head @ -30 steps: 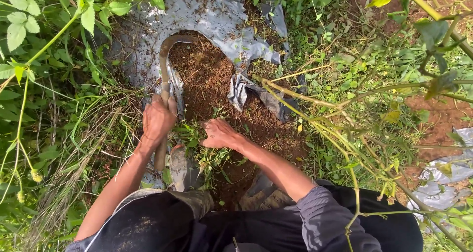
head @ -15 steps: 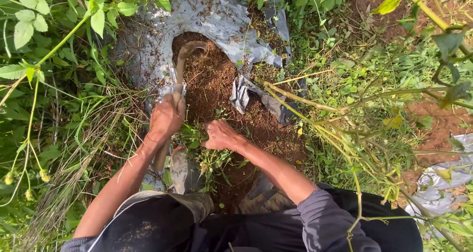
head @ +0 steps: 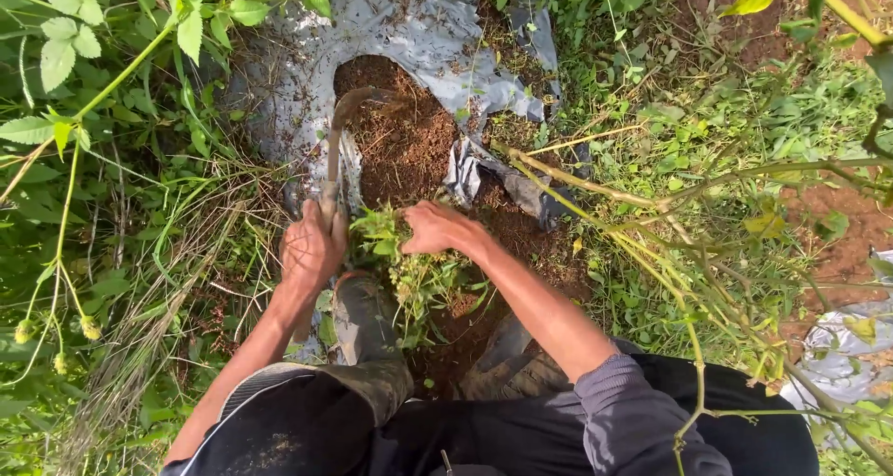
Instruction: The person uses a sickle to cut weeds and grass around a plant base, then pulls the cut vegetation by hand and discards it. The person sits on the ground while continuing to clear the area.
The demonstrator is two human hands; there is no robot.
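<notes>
Two hands work close together over a patch of bare brown soil (head: 400, 141) ringed by torn grey plastic mulch sheet (head: 419, 39). Left hand (head: 312, 248) is fisted round the wooden handle of a curved sickle (head: 337, 137), blade hooking toward 12 o'clock w/ its tip in the dirt. Right hand (head: 437, 227) is clenched on a clump of green weeds (head: 409, 271), just at 3 o'clock of the left fist & nearly touching it.

Risks, as I judge them:
- Blade pulled back toward 6 o'clock could catch the right knuckles or the rubber boot (head: 367, 323) directly below; gap is small.
- Weed stems may snap above the roots if yanked w/o loosening soil.
- Sickle tip could tear the mulch sheet further at its 11 o'clock edge.
- Thorny-looking yellow stems (head: 651, 244) at 3 o'clock sit near the right forearm.
</notes>
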